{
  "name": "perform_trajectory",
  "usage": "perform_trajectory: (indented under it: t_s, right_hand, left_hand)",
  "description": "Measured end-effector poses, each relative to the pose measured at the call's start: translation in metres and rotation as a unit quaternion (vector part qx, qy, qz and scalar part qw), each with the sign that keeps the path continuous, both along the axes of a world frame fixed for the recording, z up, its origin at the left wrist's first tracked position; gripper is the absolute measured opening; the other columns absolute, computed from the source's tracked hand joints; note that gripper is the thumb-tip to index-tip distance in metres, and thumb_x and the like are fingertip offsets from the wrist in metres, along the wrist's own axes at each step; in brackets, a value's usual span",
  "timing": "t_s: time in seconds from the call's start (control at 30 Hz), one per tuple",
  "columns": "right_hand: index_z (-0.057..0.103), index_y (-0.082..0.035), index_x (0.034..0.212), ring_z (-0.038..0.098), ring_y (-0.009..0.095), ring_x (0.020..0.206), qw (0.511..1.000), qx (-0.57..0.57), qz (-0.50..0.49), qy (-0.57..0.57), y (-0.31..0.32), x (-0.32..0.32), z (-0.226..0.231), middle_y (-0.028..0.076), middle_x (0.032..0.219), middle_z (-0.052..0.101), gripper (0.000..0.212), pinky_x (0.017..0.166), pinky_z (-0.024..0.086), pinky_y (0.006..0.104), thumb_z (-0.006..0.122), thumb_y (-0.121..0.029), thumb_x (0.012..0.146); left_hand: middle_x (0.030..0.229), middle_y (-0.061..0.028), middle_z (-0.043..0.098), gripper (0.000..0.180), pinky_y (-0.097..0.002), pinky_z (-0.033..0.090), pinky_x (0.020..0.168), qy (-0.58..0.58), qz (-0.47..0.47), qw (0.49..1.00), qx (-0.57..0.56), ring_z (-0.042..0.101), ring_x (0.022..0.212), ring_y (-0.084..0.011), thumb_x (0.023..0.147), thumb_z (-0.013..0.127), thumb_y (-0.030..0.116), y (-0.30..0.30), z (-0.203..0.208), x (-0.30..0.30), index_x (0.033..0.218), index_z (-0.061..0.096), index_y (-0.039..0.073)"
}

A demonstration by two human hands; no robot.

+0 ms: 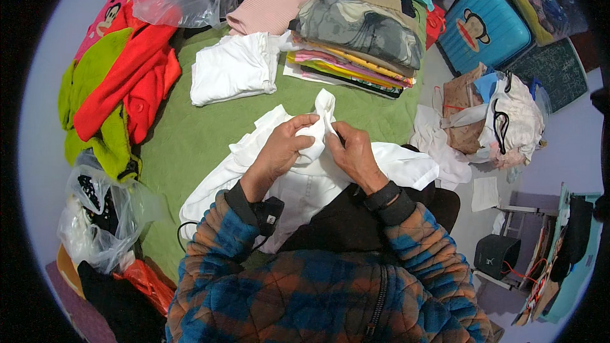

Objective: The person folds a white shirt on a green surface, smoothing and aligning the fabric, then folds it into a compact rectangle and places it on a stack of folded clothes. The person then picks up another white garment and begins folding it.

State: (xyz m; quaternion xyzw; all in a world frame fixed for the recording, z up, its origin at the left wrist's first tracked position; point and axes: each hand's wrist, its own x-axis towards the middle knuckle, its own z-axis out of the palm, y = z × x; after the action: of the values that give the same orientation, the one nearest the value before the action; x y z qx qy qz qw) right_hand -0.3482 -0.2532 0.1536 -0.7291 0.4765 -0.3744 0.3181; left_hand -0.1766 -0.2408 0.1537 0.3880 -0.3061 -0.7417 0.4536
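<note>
A white shirt (298,185) lies spread over my lap and the green bed cover, with one narrow folded part standing up between my hands. My left hand (279,147) pinches the cloth between thumb and fingers on the left of that raised part. On its right side, my right hand (354,154) grips the same shirt with curled fingers. Part of the shirt extends right, past my right wrist. Just beyond my hands sits a folded white garment (234,68), beside a stack of folded clothes (356,38).
Red (145,79) and green fleece clothes (95,89) are heaped at left, above a clear plastic bag (105,216) of clothes. A pink knit garment (276,1) lies at the back of the green cover (171,133). A blue suitcase (486,28) and a stuffed bag (515,117) stand right.
</note>
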Motion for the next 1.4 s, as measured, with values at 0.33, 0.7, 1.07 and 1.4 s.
perform_trajectory:
  t_s: [0.33,0.7,1.07,1.4]
  right_hand:
    - [0.059,-0.003,0.083,0.059,0.039,0.063,0.999,-0.018,0.013,0.024,0.010,0.000,0.004,0.020,0.066,0.058,0.013,0.054,0.046,0.0432,0.064,-0.014,0.076]
    - [0.058,0.000,0.080,0.057,0.035,0.056,0.997,-0.017,0.044,0.061,0.018,0.001,0.008,0.021,0.063,0.055,0.011,0.050,0.043,0.0393,0.060,-0.010,0.078]
    - [0.058,-0.002,0.076,0.057,0.041,0.061,0.998,0.000,0.019,0.055,0.017,0.001,0.003,0.023,0.063,0.056,0.011,0.053,0.044,0.0470,0.057,-0.012,0.079]
    - [0.056,0.004,0.074,0.056,0.038,0.060,0.991,0.101,0.079,-0.035,0.014,-0.004,0.014,0.024,0.065,0.055,0.026,0.055,0.043,0.0414,0.056,-0.020,0.083]
  left_hand:
    - [0.121,-0.0093,0.052,0.048,-0.0267,0.038,0.096,-0.229,0.112,0.950,-0.181,0.051,0.110,-0.0169,0.076,0.052,-0.008,0.021,-0.006,-0.020,0.124,0.046,-0.001]
    - [0.118,-0.0104,0.054,0.046,-0.0272,0.037,0.098,-0.327,0.169,0.904,-0.217,0.049,0.113,-0.0169,0.080,0.045,-0.011,0.035,-0.010,-0.035,0.124,0.047,0.001]
    - [0.096,-0.0057,0.057,0.024,-0.0257,0.044,0.084,-0.394,0.247,0.832,-0.302,0.055,0.092,-0.0131,0.081,0.054,-0.007,0.038,-0.031,-0.039,0.104,0.052,0.000]
    - [0.086,-0.0088,0.051,0.026,-0.0277,0.043,0.062,-0.419,0.222,0.813,-0.337,0.048,0.066,-0.0185,0.066,0.056,-0.009,0.047,-0.026,-0.038,0.089,0.051,0.001]
